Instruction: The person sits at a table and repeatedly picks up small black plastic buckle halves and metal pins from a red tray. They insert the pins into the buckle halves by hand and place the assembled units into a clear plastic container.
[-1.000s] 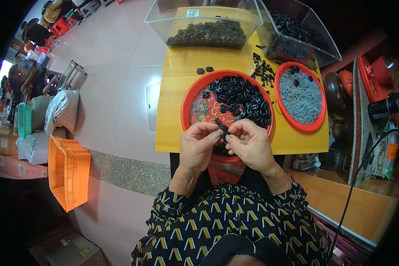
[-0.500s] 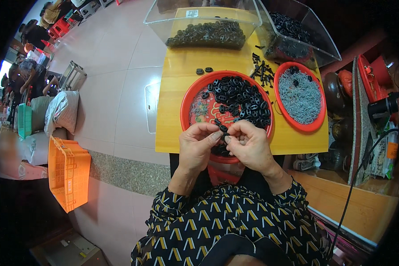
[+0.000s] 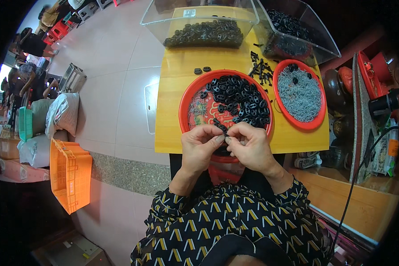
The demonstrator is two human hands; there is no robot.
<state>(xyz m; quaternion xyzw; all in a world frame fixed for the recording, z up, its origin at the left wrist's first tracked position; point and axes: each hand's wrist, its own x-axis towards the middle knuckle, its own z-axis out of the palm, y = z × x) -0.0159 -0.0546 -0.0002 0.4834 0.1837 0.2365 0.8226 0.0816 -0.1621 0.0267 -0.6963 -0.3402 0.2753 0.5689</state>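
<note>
Head view: just right of the frame's centre, the left hand [image 3: 198,150] and right hand [image 3: 252,145] pinch a small black part [image 3: 226,134] over the red tray [image 3: 181,111]; fingers hide most of its outline, so its form is unconfirmed. Judging by the loose black pieces [image 3: 253,106] at upper right, it should prove light, stiff, slightly slippery, hardly fragile; fingertip grip at opposite edges advised.

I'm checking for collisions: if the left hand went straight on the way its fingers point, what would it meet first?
The left hand would likely first meet the small black part that seems pinched between the two, then the right hand; depth there is unclear.
</note>
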